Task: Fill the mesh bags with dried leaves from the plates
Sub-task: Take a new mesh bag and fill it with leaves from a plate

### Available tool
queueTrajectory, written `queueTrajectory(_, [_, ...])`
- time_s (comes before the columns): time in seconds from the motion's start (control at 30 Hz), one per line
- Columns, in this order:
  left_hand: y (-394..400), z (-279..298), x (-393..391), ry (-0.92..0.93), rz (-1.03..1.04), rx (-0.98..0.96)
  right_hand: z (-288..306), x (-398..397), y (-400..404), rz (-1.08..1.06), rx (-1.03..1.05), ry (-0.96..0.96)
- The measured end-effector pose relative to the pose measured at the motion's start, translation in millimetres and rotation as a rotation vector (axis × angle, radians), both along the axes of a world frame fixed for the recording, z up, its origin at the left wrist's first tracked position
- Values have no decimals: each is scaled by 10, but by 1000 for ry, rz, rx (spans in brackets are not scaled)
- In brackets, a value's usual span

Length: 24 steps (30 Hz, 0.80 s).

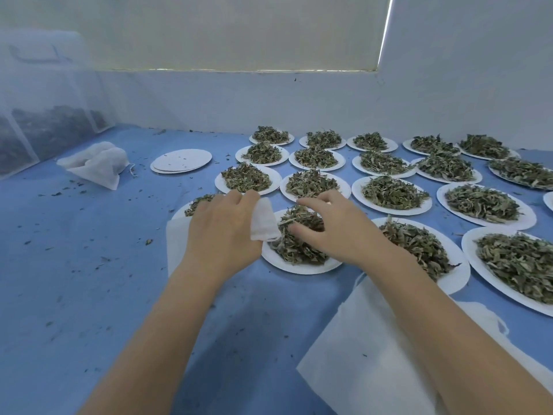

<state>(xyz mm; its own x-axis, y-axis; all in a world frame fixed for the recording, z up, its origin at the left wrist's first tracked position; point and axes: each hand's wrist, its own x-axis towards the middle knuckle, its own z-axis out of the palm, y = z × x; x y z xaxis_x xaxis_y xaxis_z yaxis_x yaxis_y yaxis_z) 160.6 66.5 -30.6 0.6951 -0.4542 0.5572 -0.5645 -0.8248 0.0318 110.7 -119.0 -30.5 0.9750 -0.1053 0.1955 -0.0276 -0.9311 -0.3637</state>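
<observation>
Setting of my workplace. I face a bench [89, 295] covered in blue cloth, its surface flecked with dark crumbs. Behind it rises a pale, bluish-white wall [299, 100]; a second wall [478, 55] meets it at the right. Set into the upper wall is a window [224, 31] fully covered by a cream blind, with thin lines of daylight showing along its lower and right edges. Light in the room is soft and even. At far left stands a translucent white container [45, 94], blurred, with dark contents inside.
</observation>
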Motion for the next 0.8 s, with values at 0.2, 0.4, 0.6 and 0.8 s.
queueTrajectory(0.2, [35,-121,-23,-57,-51,-65,-93,2,21,-7,-102,78])
queueTrajectory(0.4, [76,-192,-67,-35,-2,-99,-88,-7,30,-9,-53,-61])
queueTrajectory(0.6, [89,-190,-70,-30,21,-109,-79,14,-7,-19,45,-369])
queueTrajectory(0.8, [-15,-102,-21,-46,10,-138,-53,-8,-7,47,181,-631])
